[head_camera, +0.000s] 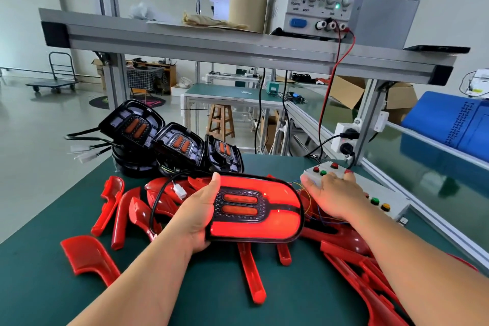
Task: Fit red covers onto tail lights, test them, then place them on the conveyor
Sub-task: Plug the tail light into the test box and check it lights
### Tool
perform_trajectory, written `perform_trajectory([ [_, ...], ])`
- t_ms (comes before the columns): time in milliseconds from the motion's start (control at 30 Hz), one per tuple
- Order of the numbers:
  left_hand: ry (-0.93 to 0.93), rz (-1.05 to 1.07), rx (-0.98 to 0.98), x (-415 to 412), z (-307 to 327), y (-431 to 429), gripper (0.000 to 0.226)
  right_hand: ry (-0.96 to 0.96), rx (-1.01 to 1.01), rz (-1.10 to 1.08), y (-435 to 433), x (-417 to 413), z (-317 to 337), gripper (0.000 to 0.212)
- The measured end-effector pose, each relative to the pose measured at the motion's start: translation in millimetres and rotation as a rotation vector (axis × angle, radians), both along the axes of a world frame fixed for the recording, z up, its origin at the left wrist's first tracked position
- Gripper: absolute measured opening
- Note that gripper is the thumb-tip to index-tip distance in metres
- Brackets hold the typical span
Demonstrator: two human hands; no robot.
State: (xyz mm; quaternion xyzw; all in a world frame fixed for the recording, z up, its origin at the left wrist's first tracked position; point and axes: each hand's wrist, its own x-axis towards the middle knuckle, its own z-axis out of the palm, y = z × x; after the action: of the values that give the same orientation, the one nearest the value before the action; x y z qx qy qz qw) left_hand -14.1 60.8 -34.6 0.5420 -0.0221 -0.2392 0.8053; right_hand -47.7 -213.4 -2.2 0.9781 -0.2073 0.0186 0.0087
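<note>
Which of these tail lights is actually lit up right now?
The tail light held in the left hand: it wears a red cover and glows red. The three uncovered tail lights behind it show no glow.

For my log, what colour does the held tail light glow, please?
Tail light glows red; head view.

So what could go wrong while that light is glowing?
The left hand holds the lit tail light by one end only, above the loose red covers; it might slip and drop onto them. Its black cable loops among those covers and could snag when the light is moved.
</note>
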Motion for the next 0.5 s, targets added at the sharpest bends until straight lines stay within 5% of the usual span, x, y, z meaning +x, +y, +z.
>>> perform_trajectory([
  [500,0.02,-0.035,-0.031,-1.8,2.3,1.2,0.068,-0.03,-0.206,0.029,5.9,0.1,-2.5,0.117],
])
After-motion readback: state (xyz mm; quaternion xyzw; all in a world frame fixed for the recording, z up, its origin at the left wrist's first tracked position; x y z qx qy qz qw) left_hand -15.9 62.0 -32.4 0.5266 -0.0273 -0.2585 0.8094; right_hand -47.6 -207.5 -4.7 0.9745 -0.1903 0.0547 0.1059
